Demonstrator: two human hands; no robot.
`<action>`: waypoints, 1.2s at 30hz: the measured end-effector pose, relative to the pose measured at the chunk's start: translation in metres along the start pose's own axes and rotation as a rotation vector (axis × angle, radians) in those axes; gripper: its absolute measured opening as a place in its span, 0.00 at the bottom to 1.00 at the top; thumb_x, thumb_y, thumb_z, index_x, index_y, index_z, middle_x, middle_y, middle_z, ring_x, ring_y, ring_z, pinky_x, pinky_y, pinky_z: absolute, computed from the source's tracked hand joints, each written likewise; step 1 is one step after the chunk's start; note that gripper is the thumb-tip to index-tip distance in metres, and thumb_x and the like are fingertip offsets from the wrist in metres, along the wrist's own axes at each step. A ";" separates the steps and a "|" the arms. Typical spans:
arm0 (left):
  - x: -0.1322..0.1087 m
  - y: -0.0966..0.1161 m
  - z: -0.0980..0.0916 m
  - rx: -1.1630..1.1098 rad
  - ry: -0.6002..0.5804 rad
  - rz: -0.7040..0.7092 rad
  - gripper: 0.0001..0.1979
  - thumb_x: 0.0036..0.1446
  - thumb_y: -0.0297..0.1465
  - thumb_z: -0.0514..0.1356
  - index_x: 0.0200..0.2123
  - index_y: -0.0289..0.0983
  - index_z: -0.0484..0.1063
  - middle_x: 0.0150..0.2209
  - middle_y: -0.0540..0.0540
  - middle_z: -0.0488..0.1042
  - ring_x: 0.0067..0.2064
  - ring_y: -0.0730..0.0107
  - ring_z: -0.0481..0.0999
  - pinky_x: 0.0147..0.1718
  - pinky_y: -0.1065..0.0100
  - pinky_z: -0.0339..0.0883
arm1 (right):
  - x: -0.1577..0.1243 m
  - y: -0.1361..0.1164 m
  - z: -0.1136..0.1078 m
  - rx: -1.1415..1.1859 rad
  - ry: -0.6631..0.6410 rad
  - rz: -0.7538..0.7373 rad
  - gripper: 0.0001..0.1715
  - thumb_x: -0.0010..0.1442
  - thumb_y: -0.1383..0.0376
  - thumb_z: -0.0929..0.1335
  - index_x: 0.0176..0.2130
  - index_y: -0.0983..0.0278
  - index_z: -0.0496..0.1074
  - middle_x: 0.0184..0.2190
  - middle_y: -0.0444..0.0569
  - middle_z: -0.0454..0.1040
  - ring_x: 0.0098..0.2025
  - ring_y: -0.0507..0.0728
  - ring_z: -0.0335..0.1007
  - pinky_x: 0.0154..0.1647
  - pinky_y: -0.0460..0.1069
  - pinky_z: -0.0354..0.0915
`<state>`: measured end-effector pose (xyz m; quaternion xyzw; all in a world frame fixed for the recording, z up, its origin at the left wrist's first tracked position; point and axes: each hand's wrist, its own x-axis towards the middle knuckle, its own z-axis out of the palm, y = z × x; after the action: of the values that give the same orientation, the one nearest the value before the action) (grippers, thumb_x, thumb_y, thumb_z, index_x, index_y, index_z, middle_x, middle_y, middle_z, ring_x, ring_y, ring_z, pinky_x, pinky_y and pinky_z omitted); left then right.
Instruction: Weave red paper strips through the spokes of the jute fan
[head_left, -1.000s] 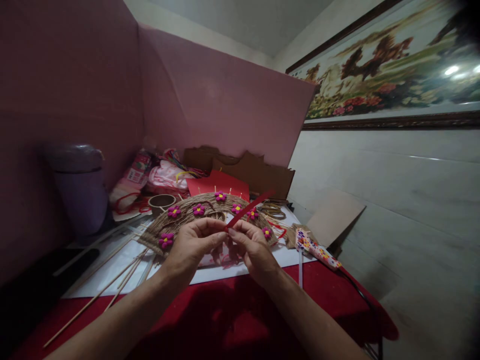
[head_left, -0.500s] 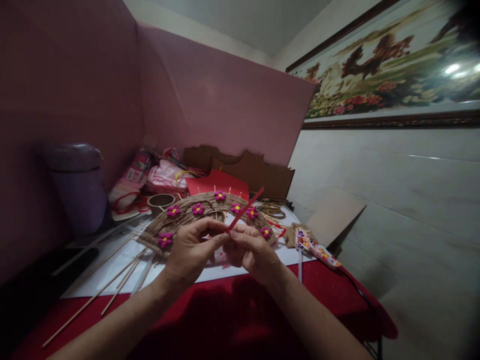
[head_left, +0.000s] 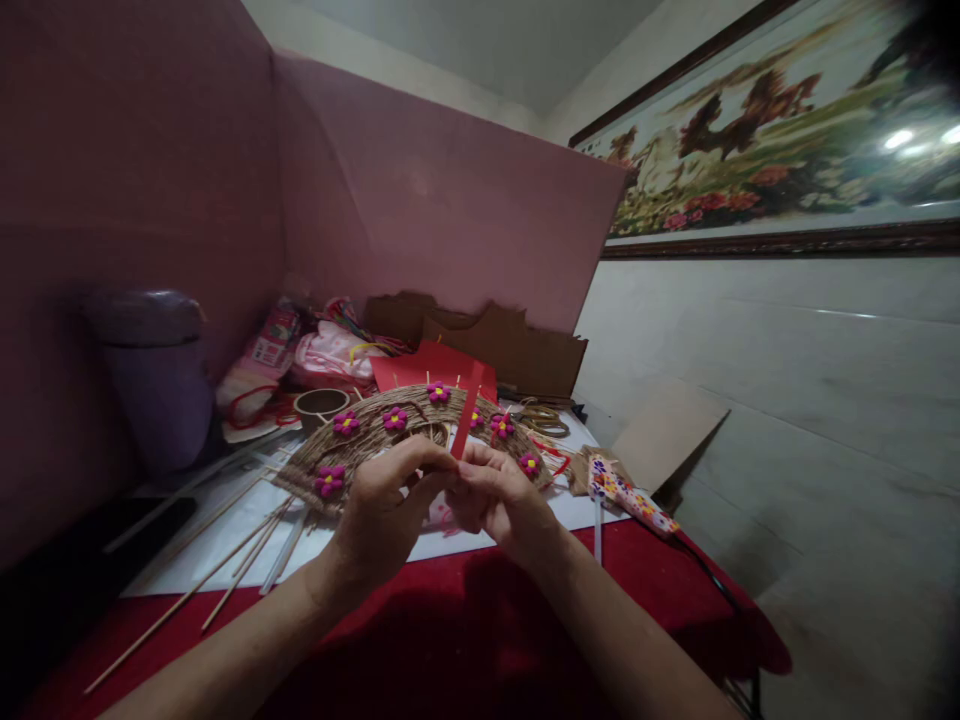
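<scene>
A narrow red paper strip (head_left: 468, 412) stands up from the fingertips of both hands, its lower end pinched between them. My left hand (head_left: 390, 500) is closed, thumb and forefinger pressed at the strip's bottom end. My right hand (head_left: 499, 490) pinches the same end from the other side, its fingers curled. Just behind the hands lies a fan-shaped piece wound with brown twine (head_left: 367, 440). Several magenta flowers (head_left: 395, 419) with yellow centres sit on it, and thin stick ends poke out along its upper edge. The hands hide part of its lower middle.
Wooden sticks (head_left: 187, 590) lie at the left over white paper (head_left: 225, 555) and the red tablecloth (head_left: 450, 610). A tape roll (head_left: 321, 401), red paper (head_left: 427, 362) and scissors (head_left: 546, 420) are behind. A flower-patterned glue gun (head_left: 634, 497) with a cord rests at the right.
The red strip has turned from leaning right to nearly upright, showing more of its flat side. Both hands stay together in almost the same place.
</scene>
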<state>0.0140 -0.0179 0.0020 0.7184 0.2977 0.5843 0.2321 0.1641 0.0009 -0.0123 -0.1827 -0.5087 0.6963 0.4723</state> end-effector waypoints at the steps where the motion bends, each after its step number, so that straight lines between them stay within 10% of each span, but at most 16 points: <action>1: -0.001 -0.001 0.000 0.001 0.003 0.013 0.05 0.52 0.23 0.59 0.28 0.37 0.73 0.25 0.51 0.72 0.27 0.74 0.71 0.24 0.74 0.64 | 0.000 0.000 0.000 -0.006 0.014 -0.005 0.10 0.51 0.63 0.70 0.29 0.64 0.65 0.19 0.39 0.64 0.16 0.46 0.55 0.13 0.40 0.51; 19: 0.006 0.001 -0.002 -0.367 -0.006 -0.348 0.07 0.46 0.30 0.65 0.26 0.33 0.70 0.20 0.53 0.68 0.19 0.79 0.66 0.19 0.74 0.60 | -0.001 0.001 0.005 -0.220 0.094 -0.209 0.09 0.49 0.64 0.73 0.28 0.65 0.69 0.18 0.38 0.65 0.16 0.45 0.56 0.14 0.41 0.53; 36: 0.004 -0.003 -0.002 -0.580 0.007 -0.405 0.10 0.45 0.28 0.66 0.30 0.35 0.68 0.22 0.53 0.69 0.20 0.78 0.66 0.16 0.75 0.60 | -0.002 0.002 0.008 -0.349 0.111 -0.315 0.10 0.51 0.63 0.72 0.29 0.64 0.68 0.21 0.38 0.64 0.18 0.45 0.55 0.15 0.42 0.52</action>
<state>0.0122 -0.0127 0.0028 0.5473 0.2566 0.5889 0.5365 0.1584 -0.0052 -0.0118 -0.2181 -0.6168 0.5046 0.5634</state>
